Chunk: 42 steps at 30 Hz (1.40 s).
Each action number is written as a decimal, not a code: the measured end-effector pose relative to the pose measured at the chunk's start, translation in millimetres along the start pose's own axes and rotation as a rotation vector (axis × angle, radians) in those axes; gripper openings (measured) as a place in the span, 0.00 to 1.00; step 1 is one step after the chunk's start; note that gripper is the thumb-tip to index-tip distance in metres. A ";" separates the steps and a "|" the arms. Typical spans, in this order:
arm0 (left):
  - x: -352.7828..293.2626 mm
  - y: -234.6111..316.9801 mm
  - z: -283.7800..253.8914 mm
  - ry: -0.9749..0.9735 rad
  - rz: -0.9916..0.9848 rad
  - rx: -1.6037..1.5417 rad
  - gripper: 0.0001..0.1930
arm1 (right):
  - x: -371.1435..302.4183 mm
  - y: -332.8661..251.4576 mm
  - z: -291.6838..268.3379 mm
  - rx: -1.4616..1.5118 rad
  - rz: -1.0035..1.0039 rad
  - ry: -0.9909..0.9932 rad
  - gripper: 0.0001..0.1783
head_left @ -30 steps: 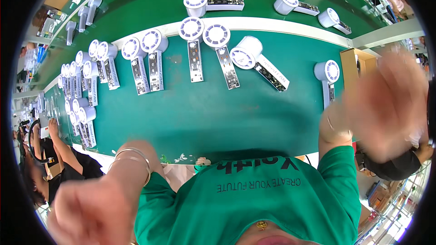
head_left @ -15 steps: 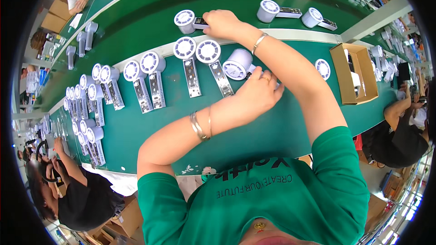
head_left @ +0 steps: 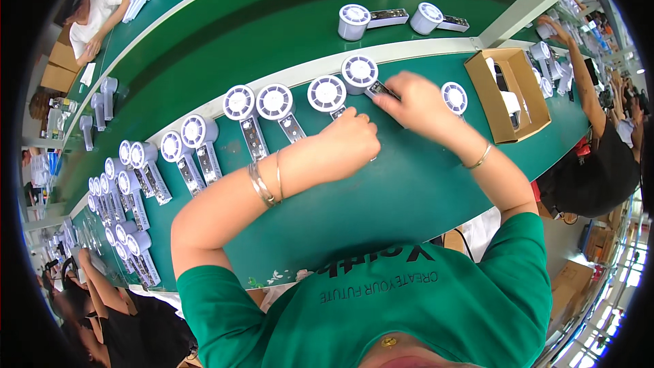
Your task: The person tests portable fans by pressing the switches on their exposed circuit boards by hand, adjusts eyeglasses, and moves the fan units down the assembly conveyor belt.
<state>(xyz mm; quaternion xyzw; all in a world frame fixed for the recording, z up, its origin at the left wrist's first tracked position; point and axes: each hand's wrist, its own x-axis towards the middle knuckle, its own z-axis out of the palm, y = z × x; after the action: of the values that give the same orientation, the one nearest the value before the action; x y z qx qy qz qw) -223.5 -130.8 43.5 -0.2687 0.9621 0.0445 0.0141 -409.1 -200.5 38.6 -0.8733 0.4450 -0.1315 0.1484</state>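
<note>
1. At the left of the frame, a cluster of white fans (head_left: 138, 242) stands crowded on the green bench (head_left: 409, 184); they overlap, so I cannot count them surely.
2. Left of centre, two fans lie side by side, the left one's head (head_left: 238, 102) and the right one's head (head_left: 274, 101) at the top. Their handles slant down and right; the left forearm hides the lower end of at least the right one.
3. Near the centre, the inner fan (head_left: 327, 93) lies above and slightly left of the left hand (head_left: 353, 140). Its handle points down-right and disappears at the knuckles. That hand's fingers are curled in; whether they grip the handle I cannot tell.
4. Just right and higher, the outer fan (head_left: 359, 71) has its long axis running down-right into the right hand (head_left: 419, 105), the nearer one. Thumb and fingers look closed about the handle, whose far end is covered.
5. Right of that hand, another fan (head_left: 454, 97) shows mainly its head.
6. Beyond it, a cardboard box (head_left: 538, 119) holds dark and white pieces, hard to make out.
</note>
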 end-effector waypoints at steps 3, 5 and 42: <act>-8.1 5.7 -3.2 -0.081 -0.036 -0.075 0.03 | 56.3 17.1 -33.0 0.172 -0.026 0.196 0.13; -9.0 16.0 -0.7 0.084 -0.093 0.093 0.10 | 103.1 49.0 -36.5 -0.281 -0.135 0.270 0.22; -34.6 64.2 22.0 0.406 -0.494 -0.063 0.34 | -78.7 102.6 -24.2 -0.192 0.552 0.199 0.18</act>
<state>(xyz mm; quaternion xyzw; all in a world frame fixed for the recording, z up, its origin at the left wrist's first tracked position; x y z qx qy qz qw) -227.1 -56.2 28.4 -0.4980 0.8490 0.0151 -0.1761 -538.4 -197.2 14.7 -0.7123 0.6881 -0.1282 0.0509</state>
